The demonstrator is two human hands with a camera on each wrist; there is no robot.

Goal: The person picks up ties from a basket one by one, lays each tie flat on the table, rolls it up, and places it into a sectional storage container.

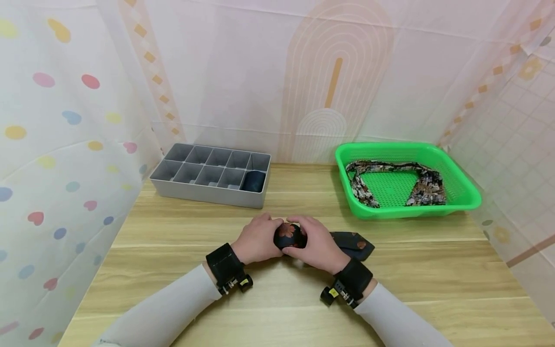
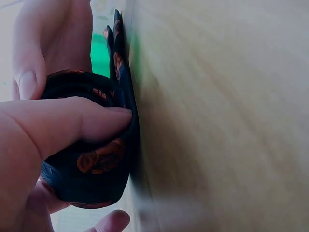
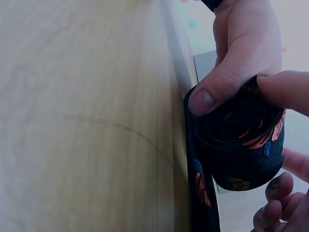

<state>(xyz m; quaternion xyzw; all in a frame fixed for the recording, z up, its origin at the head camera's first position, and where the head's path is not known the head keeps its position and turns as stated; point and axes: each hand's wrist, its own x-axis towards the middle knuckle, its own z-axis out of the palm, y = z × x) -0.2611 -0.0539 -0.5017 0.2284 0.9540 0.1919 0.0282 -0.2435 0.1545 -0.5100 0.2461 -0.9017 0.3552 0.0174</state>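
A dark necktie with orange flower motifs (image 1: pixel 288 235) is rolled into a thick coil on the table, and its loose pointed end (image 1: pixel 353 245) lies flat to the right. My left hand (image 1: pixel 259 239) grips the coil from the left; in the left wrist view its thumb presses the rolled layers (image 2: pixel 104 159). From the right, my right hand (image 1: pixel 318 244) holds the same roll, its fingers curled over the top. The right wrist view shows the spiral end of the coil (image 3: pixel 241 145), with the unrolled strip running along the table.
At the back left stands a grey divided box (image 1: pixel 208 193), with a dark rolled item (image 1: pixel 253 181) in its front right compartment. A green basket (image 1: pixel 416 212) at the back right holds a patterned strip of cloth (image 1: pixel 427 188). Patterned curtains border the wooden table (image 1: pixel 277 308).
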